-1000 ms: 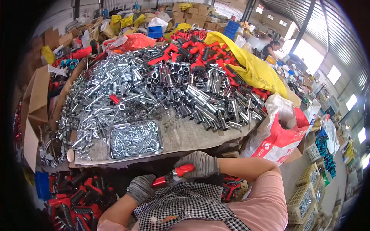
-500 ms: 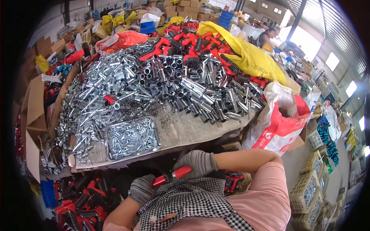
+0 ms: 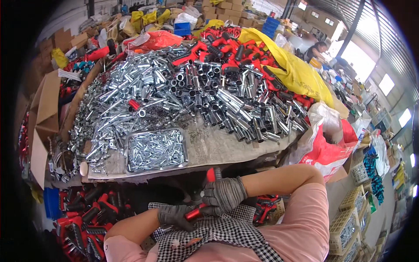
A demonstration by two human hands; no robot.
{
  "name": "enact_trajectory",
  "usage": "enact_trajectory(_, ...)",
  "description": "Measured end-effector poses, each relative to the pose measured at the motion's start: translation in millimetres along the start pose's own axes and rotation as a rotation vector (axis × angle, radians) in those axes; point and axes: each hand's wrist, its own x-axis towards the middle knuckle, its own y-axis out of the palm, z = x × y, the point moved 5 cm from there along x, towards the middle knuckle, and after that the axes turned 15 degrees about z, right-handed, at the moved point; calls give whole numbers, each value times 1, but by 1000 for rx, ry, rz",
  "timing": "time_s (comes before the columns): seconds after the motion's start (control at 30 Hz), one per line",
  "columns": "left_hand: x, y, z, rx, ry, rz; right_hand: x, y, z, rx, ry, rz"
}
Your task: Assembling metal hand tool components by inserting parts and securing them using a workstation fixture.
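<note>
Gripping one red tool (image 3: 193, 214) are two gloved hands (image 3: 226, 195).

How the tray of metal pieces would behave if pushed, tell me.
The tray would probably slide rather than tip, being broad and shallow. It's likely heavy, packed with metal pieces; some might spill, lying loose.

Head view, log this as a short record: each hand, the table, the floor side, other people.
Left hand: gloved, closed on a red cylinder
Right hand: gloved, closed around a piece whose red end sticks up
Joined or separate: hidden by the gloves
Table, front: clear tray of small metal pins
Table, behind: heaped metal tubes, red-and-black handles
Right floor: cream crates
Others: one person, background right
</note>
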Motion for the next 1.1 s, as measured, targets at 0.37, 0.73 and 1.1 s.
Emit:
enact_trajectory(0.37,-64,-46,-79,1218,-432,-970,-5,66,-26,2540,914,-574)
enact_trajectory(0.73,-26,-9,-26,-86,-183,-220,9,-8,-21,22,132,-20)
enact_trajectory(1.1,-63,-37,-72,1012,-528,-811,-2,30,-48,1314,936,-167)
